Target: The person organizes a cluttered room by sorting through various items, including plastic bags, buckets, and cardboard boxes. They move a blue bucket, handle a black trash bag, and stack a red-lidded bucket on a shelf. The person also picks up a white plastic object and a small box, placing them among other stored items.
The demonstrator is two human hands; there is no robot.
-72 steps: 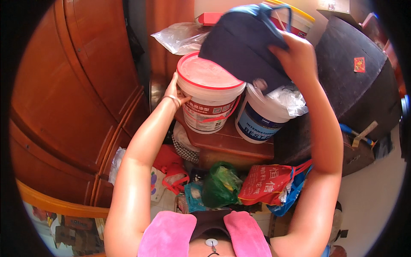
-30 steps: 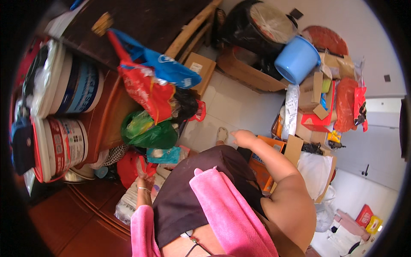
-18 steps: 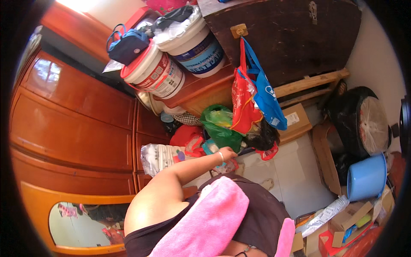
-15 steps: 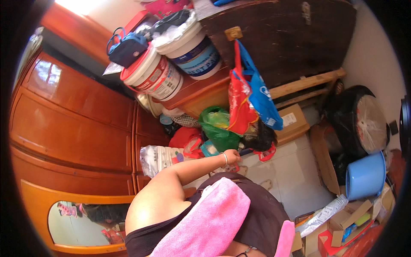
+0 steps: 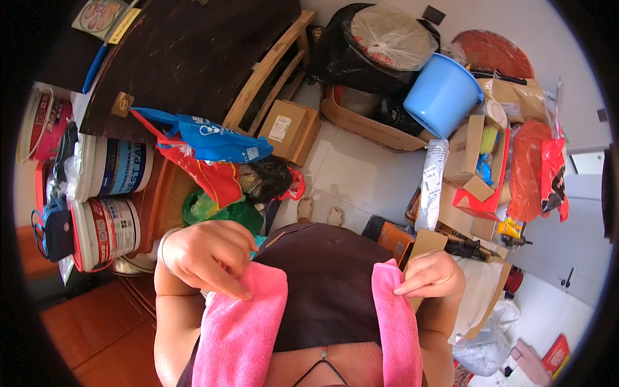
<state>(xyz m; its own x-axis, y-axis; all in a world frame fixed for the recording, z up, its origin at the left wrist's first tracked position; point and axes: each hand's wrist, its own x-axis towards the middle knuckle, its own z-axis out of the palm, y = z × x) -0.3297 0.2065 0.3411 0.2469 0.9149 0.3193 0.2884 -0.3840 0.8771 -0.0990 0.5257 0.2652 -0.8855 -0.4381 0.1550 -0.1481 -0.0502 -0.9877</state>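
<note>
A fluffy pink towel [image 5: 245, 322] hangs down in two lengths over my chest, on top of a dark top [image 5: 325, 277]. Curled fingers of my left hand [image 5: 209, 255] are closed on the outer edge of the left, wider length. My right hand [image 5: 431, 274] pinches the right length near its lower end, between thumb and fingers. The stretch of towel between the two lengths is out of sight. A bracelet shows on my left wrist.
Paint buckets [image 5: 106, 232] stand at the left beside a dark chest [image 5: 193, 58], where red and blue bags [image 5: 222, 138] hang. A cardboard box [image 5: 287, 129] lies on the tiled floor [image 5: 351, 151]. To the right are a blue bucket [image 5: 443, 95] and open cartons [image 5: 474, 151].
The view has swung to the right. My left hand has come from reaching out over the floor back to the towel. Both hands now hold the towel; the right was not visible before.
</note>
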